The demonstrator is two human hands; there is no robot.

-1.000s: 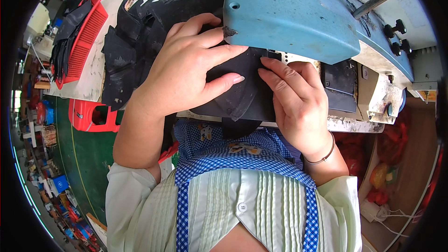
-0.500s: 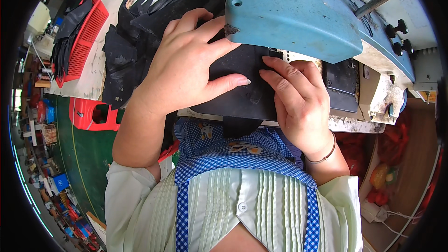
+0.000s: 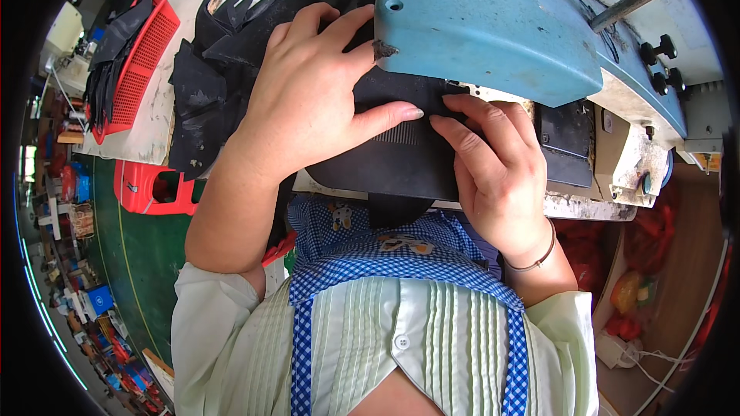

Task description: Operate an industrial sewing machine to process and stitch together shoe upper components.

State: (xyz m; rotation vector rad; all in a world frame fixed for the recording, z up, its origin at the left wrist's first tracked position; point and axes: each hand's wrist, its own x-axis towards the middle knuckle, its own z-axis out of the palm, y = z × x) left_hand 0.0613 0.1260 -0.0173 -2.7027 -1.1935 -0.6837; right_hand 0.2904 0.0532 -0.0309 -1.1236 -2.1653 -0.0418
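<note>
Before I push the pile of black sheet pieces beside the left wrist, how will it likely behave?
The black sheet pieces look bendable, since some appear bent. They would probably shift separately, as they overlap unevenly. Each is likely light, given the thin edges.

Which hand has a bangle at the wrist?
The right hand, fingers at the black sheet: a thin bangle circles its wrist. The left hand has a bare wrist.
</note>
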